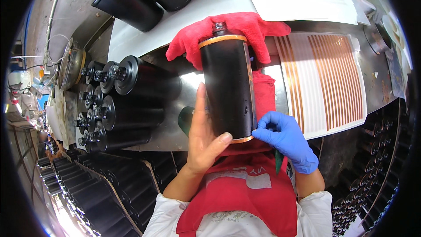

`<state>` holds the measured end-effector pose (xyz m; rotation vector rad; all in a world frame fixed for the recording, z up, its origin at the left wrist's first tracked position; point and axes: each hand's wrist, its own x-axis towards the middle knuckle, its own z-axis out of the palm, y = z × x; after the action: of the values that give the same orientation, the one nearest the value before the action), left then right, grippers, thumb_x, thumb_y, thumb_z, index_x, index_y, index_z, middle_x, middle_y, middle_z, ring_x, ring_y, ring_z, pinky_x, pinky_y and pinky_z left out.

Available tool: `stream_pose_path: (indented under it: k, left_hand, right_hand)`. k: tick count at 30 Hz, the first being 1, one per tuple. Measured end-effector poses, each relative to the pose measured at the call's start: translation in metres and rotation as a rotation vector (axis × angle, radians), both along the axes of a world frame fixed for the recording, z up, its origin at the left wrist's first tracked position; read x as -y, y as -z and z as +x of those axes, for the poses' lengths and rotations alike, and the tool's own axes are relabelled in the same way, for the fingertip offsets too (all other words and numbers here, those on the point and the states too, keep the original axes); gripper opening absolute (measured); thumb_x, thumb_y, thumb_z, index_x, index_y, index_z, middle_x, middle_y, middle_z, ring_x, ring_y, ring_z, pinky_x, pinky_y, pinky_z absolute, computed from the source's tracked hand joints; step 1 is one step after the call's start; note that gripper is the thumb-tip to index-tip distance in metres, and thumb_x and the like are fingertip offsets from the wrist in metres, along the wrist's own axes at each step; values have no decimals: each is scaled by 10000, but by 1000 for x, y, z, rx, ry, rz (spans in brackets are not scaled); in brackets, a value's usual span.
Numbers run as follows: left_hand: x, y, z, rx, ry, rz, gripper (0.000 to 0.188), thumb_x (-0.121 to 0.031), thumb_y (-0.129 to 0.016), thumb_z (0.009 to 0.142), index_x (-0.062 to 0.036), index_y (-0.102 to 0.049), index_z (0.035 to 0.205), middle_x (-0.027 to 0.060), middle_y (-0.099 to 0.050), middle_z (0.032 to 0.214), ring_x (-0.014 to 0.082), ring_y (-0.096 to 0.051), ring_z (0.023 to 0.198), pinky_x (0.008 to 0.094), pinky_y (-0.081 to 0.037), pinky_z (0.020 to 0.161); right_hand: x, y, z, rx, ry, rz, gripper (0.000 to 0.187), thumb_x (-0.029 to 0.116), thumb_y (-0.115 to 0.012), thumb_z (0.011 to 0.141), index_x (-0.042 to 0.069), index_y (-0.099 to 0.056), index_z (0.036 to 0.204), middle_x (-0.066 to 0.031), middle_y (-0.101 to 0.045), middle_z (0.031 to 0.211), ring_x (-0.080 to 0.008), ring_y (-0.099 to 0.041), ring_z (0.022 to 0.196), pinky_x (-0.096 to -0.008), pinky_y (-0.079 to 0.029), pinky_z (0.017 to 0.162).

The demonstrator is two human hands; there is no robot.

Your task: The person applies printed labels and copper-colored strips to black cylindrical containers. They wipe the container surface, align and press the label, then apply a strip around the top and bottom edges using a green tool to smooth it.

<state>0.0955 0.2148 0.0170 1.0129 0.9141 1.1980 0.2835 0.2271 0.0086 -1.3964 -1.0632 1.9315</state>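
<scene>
A black bottle [226,90] lies on its side, its clear-topped neck pointing away from me. Copper-coloured tape circles its shoulder, and a copper strip [242,140] follows its base edge. My bare left hand [204,138] steadies the bottle's left side, thumb at the base rim, index finger stretched along the wall; the other fingers are mostly hidden. In a blue glove, my right hand [285,138] pinches at the right end of the base strip. Red cloth [243,22] lies beneath the neck. A dark green pointed piece [279,161] shows below the right hand.
Right of the bottle lies a white sheet [322,83] bearing rows of copper strips. Several black bottles [131,109] lie stacked at left; others [127,2] rest on white paper at the back. Racks of black bottles [96,184] stand below the metal table [381,77].
</scene>
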Motion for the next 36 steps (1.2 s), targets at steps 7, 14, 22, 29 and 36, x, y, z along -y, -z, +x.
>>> stream_pose_path:
  k: [7,14,22,29,36]
  left_hand:
    - [3,-3,5,-98,25,34,994,107,-598,752,-59,68,1471,175,-235,1465,252,-369,1303,360,-377,1019]
    - [4,-3,1,146,16,0,979,98,-566,759,-64,87,1470,188,-207,1479,259,-367,1306,373,-362,1031]
    - [8,4,7,-519,-39,166,1016,88,-620,733,-45,68,1470,178,-243,1461,255,-399,1279,352,-375,1018]
    - [9,1,1,86,50,5,993,97,-590,743,-50,71,1470,183,-211,1475,252,-388,1290,350,-395,1006]
    - [5,7,-2,27,21,29,954,99,-560,760,-91,42,1475,194,-288,1431,308,-439,1247,422,-427,993]
  right_hand:
    - [-1,-1,2,23,-28,12,174,163,-728,797,26,-621,803,40,-529,670,-13,-433,593,-180,-365,526]
    - [0,-1,2,24,-31,21,185,171,-728,799,24,-617,803,39,-532,674,-14,-436,600,-186,-376,534]
    - [2,-1,3,7,-24,35,185,183,-711,818,23,-618,812,38,-528,668,-21,-443,611,-189,-385,544]
    - [4,-2,5,52,-41,15,204,214,-693,834,18,-633,830,27,-532,662,-31,-443,611,-202,-390,546]
    - [7,0,4,95,-61,20,226,237,-683,843,16,-636,834,19,-535,660,-39,-452,613,-211,-396,546]
